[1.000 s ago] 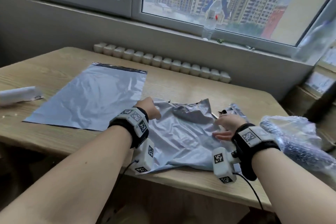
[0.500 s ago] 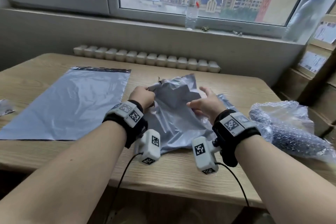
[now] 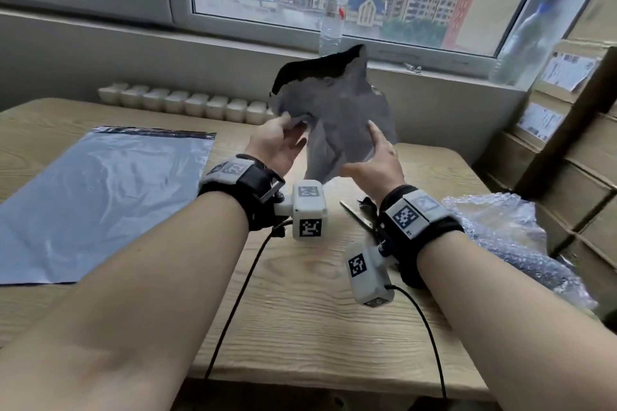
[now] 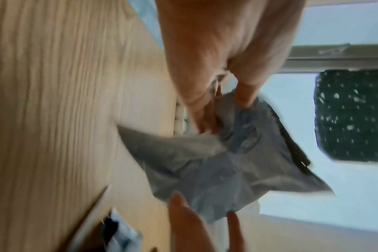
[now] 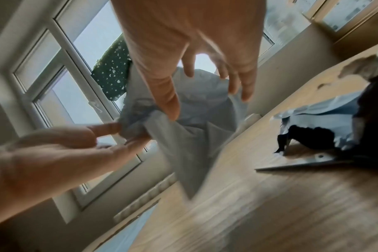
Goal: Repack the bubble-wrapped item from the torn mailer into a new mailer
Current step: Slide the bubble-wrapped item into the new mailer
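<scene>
I hold the torn grey mailer [image 3: 337, 110] crumpled in the air over the table, its black inside showing at the ripped top edge. My left hand [image 3: 293, 122] pinches its left side; the left wrist view shows those fingers [image 4: 244, 95] bunched on the plastic [image 4: 216, 163]. On its right side, my right hand [image 3: 362, 152] cups the mailer [image 5: 196, 102] between thumb [image 5: 164, 98] and fingers. The new mailer [image 3: 100, 197] lies flat on the left of the table. At the table's right edge rests the bubble-wrapped item [image 3: 500, 237], touched by neither hand.
Scissors [image 3: 359, 215] and a torn black scrap [image 3: 365, 202] lie on the table [image 3: 317, 310] just under my right wrist. A row of white cups [image 3: 187, 103] lines the far edge. A water bottle [image 3: 334, 10] stands on the sill; cardboard boxes [image 3: 574, 150] are stacked at right.
Both hands have lifted the torn mailer off the table and bunched it up in the air. The right hand, spread beside it before, now holds it.
</scene>
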